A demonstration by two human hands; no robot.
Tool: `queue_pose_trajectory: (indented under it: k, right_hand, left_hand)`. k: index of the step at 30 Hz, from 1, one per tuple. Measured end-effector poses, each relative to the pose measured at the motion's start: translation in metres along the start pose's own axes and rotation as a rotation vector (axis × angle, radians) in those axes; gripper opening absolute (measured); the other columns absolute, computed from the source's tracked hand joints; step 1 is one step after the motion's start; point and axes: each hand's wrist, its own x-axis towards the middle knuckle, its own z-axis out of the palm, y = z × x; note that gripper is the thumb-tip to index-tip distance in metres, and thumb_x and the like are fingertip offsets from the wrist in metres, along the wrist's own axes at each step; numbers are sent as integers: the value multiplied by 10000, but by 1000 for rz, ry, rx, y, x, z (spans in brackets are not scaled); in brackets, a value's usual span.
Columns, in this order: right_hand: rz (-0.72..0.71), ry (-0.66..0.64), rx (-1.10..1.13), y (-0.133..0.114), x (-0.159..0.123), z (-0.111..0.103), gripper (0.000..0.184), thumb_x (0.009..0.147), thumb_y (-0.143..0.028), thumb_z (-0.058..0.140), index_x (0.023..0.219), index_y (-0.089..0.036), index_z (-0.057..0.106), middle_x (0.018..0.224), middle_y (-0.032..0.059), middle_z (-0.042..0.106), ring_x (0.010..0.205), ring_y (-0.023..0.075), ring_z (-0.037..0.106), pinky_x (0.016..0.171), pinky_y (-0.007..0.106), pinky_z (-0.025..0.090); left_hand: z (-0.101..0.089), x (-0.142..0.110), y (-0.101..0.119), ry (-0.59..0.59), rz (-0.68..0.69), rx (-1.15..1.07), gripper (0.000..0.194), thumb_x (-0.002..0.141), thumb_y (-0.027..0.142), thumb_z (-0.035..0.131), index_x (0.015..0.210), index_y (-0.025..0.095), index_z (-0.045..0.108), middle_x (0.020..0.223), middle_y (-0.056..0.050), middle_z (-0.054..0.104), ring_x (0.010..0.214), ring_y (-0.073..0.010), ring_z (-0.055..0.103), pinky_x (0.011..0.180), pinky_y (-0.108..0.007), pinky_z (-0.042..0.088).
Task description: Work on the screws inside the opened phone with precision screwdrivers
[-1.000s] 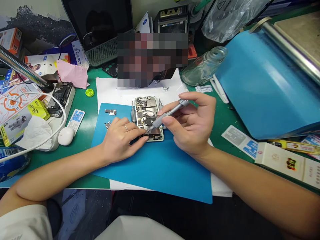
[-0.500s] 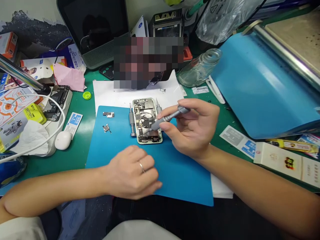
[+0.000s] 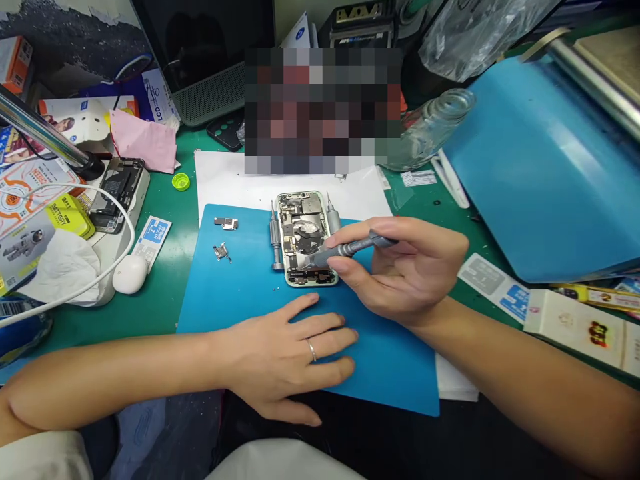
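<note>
An opened phone (image 3: 304, 235) with bare circuitry lies on a blue mat (image 3: 240, 293). My right hand (image 3: 400, 270) pinches a grey screwdriver (image 3: 350, 250), its tip resting on the phone's lower half. My left hand (image 3: 290, 353) lies flat on the mat's near edge, fingers spread, holding nothing; it wears a ring. Two more grey screwdrivers flank the phone, one screwdriver on its left (image 3: 275, 240) and one screwdriver on its right (image 3: 332, 215). Two small metal parts, one (image 3: 226, 223) above the other (image 3: 221, 251), sit on the mat at the left.
A second opened phone (image 3: 116, 193) rests on a white block at the left, beside a white cable (image 3: 100, 273) and a white mouse-like object (image 3: 129, 273). A glass jar (image 3: 430, 130) lies behind. A large blue sheet (image 3: 530, 173) covers the right. Packaging clutters both sides.
My left hand left the phone, drew back to the mat's near edge, then uncurled flat. The right hand stays on the phone with the screwdriver.
</note>
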Motion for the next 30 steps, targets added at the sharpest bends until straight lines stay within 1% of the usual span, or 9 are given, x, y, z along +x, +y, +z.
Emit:
queue_pose_trajectory:
  k: [3, 6, 10, 12, 17, 20, 23, 27, 30]
  right_hand:
    - [12, -4, 0, -1, 2, 0, 426, 806, -144, 803, 1147, -344, 646, 916, -18, 755, 746, 202, 747, 590, 337, 611]
    - [-5, -7, 8, 0, 5, 1, 396, 832, -165, 784, 1159, -344, 650, 876, -15, 751, 733, 198, 742, 578, 334, 619]
    - [-86, -9, 51, 2, 5, 4, 550, 836, -172, 786, 1323, -333, 586, 864, -14, 745, 719, 181, 744, 585, 311, 638]
    - [-88, -31, 67, 3, 4, 4, 575, 829, -148, 793, 1336, -313, 580, 890, -7, 747, 742, 175, 753, 620, 303, 650]
    - [-52, -40, 93, 4, -1, 6, 552, 841, -164, 790, 1331, -311, 583, 912, -2, 757, 769, 184, 767, 635, 309, 666]
    - [-66, -74, 88, 4, -1, 6, 551, 849, -164, 782, 1339, -310, 578, 927, 3, 763, 759, 182, 765, 634, 307, 667]
    - [-90, -75, 96, 3, 0, 7, 554, 843, -146, 783, 1335, -297, 577, 929, 8, 769, 744, 181, 762, 622, 295, 660]
    - [-69, -70, 100, 2, 1, 7, 501, 843, -163, 788, 1285, -301, 598, 919, 4, 776, 734, 185, 760, 622, 298, 659]
    - [-35, -67, 100, 3, -1, 7, 465, 841, -177, 795, 1248, -312, 616, 927, 1, 775, 752, 188, 768, 652, 308, 666]
  left_hand:
    - [0, -1, -1, -82, -8, -36, 696, 950, 585, 560, 1444, 95, 545, 1596, -216, 416, 1483, -431, 337, 1182, -675, 262]
    - [1, -1, -2, -112, -40, -55, 731, 926, 590, 604, 1461, 96, 542, 1615, -230, 389, 1504, -462, 304, 1193, -718, 203]
    - [0, -1, -2, -108, -57, -76, 711, 915, 564, 640, 1454, 108, 557, 1600, -239, 410, 1501, -487, 306, 1176, -745, 216]
    - [0, -1, -2, -118, -64, -76, 691, 925, 551, 634, 1458, 118, 554, 1597, -239, 411, 1503, -488, 303, 1180, -741, 213]
    - [-1, -1, -2, -118, -69, -63, 682, 919, 540, 648, 1456, 130, 557, 1586, -238, 425, 1480, -475, 350, 1191, -717, 214]
    - [0, -1, -2, -113, -64, -62, 680, 922, 531, 647, 1462, 128, 554, 1583, -239, 427, 1473, -472, 361, 1195, -713, 207]
    - [0, -1, -2, -102, -63, -63, 672, 917, 526, 656, 1449, 124, 568, 1571, -239, 442, 1468, -470, 370, 1190, -710, 223]
    - [-1, -1, -2, -82, -62, -63, 677, 892, 522, 690, 1430, 123, 587, 1554, -241, 464, 1454, -467, 389, 1183, -707, 243]
    - [0, -1, -3, -81, -62, -63, 673, 892, 518, 691, 1430, 127, 588, 1552, -239, 465, 1453, -464, 389, 1185, -703, 243]
